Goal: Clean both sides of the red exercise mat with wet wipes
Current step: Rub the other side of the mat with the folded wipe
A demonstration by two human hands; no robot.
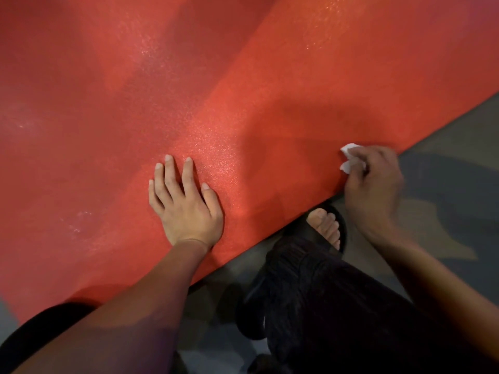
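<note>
The red exercise mat (189, 90) lies flat and fills most of the view, its near edge running diagonally from lower left to upper right. Damp, shiny patches show across its surface. My left hand (186, 203) rests palm down on the mat near that edge, fingers straight and spread. My right hand (375, 190) grips a crumpled white wet wipe (351, 160) and holds it against the mat right at the near edge; the hand is blurred.
Grey patterned floor (445, 163) lies to the right of the mat. My foot in a black slide sandal (326, 228) stands just at the mat's edge, with my dark trouser leg (337, 306) below it.
</note>
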